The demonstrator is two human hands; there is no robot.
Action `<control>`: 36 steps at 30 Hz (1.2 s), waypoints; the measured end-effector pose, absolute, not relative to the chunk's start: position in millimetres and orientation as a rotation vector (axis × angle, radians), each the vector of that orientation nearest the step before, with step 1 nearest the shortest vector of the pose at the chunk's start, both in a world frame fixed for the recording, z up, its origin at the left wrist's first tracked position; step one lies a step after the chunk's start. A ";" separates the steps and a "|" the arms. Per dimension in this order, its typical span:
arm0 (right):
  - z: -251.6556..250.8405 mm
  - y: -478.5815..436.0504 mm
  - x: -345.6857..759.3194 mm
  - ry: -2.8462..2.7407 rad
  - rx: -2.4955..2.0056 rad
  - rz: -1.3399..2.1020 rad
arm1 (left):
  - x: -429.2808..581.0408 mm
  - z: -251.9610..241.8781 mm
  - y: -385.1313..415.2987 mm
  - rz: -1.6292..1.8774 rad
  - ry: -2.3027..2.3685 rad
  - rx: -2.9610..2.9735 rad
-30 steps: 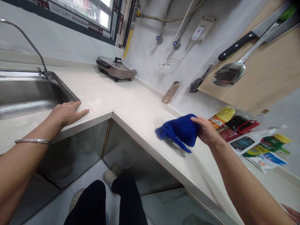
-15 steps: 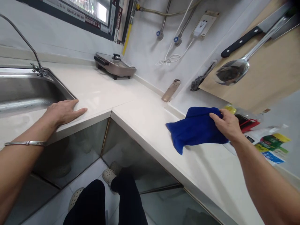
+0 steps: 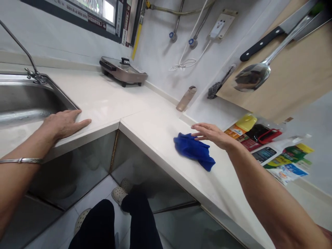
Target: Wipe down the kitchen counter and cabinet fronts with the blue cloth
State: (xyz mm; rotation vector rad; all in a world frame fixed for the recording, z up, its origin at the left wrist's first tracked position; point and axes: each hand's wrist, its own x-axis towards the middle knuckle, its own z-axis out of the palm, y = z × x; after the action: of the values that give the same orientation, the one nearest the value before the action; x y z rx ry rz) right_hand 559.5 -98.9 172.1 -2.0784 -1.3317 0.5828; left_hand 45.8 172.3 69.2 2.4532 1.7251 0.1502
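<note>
Left hand (image 3: 63, 123) lies spread on the table (image 3: 153, 128) beside the sink (image 3: 20, 98), likely for support; right hand (image 3: 214, 134), loose and outstretched, is over the blue cloth (image 3: 192, 148) bunched further along the table; contact hard to call.

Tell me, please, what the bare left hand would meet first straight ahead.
The left hand would probably meet the brown rectangular lidded pan across the white countertop, though depth is unclear.

Bright window (image 3: 107, 11), soft shadows
</note>
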 end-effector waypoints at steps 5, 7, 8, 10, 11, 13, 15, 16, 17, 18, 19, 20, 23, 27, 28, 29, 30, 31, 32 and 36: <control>130.3 -90.2 560.6 -1.236 -2.391 0.144 | 46.9 72.2 170.7 0.170 1.742 2.439; 103.6 -87.9 548.1 -1.226 -2.549 0.097 | 47.7 73.0 171.0 0.160 1.753 2.427; 89.4 -87.9 539.5 -1.245 -2.618 0.097 | 48.0 73.1 171.2 0.155 1.754 2.424; 64.2 -92.7 523.2 -1.285 -2.705 0.013 | 48.1 73.0 171.7 0.147 1.750 2.422; 54.8 -98.4 517.8 -1.336 -2.714 -0.028 | 47.9 72.8 171.8 0.141 1.750 2.422; 43.2 -117.3 515.7 -1.485 -2.670 -0.075 | 47.3 72.5 171.8 0.135 1.749 2.433; 38.0 -145.5 524.2 -1.600 -2.616 -0.107 | 46.7 72.5 171.3 0.113 1.756 2.445; 36.2 -162.3 530.6 -1.628 -2.602 -0.126 | 46.7 72.7 170.7 0.099 1.759 2.450; 34.1 -180.0 537.0 -1.641 -2.596 -0.149 | 46.9 72.9 170.0 0.087 1.759 2.458; 31.7 -198.2 542.4 -1.647 -2.595 -0.177 | 47.3 73.2 169.2 0.079 1.759 2.468; 28.6 -216.3 546.3 -1.649 -2.598 -0.213 | 48.0 73.4 168.4 0.076 1.757 2.481; 25.3 -233.6 548.3 -1.651 -2.602 -0.252 | 48.8 73.5 167.6 0.076 1.754 2.496; 16.5 -274.4 544.1 -1.667 -2.608 -0.336 | 50.9 72.1 166.9 0.067 1.757 2.538; 22.3 -284.3 534.0 -1.759 -2.510 -0.259 | 50.5 67.8 170.7 0.061 1.767 2.560; 27.2 -277.4 533.4 -1.819 -2.460 -0.200 | 50.1 67.2 171.7 0.057 1.765 2.558; 32.6 -267.1 533.6 -1.885 -2.406 -0.138 | 49.8 67.2 172.3 0.048 1.762 2.552; 38.1 -253.7 534.4 -1.948 -2.354 -0.080 | 49.6 67.6 172.6 0.034 1.760 2.544; 42.9 -238.0 535.6 -1.999 -2.312 -0.031 | 49.5 68.3 172.6 0.019 1.761 2.536; 46.9 -220.4 537.3 -2.030 -2.284 -0.001 | 49.5 69.2 172.6 0.005 1.766 2.529; 53.4 -144.2 548.9 -2.015 -2.304 0.022 | 45.0 65.3 181.2 -0.021 1.813 2.503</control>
State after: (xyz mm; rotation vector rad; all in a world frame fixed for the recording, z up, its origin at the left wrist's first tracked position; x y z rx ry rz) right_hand 548.9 -144.2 53.4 -2.3044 -2.0151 0.0217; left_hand 45.0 181.2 65.3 2.5031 1.8132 -0.0215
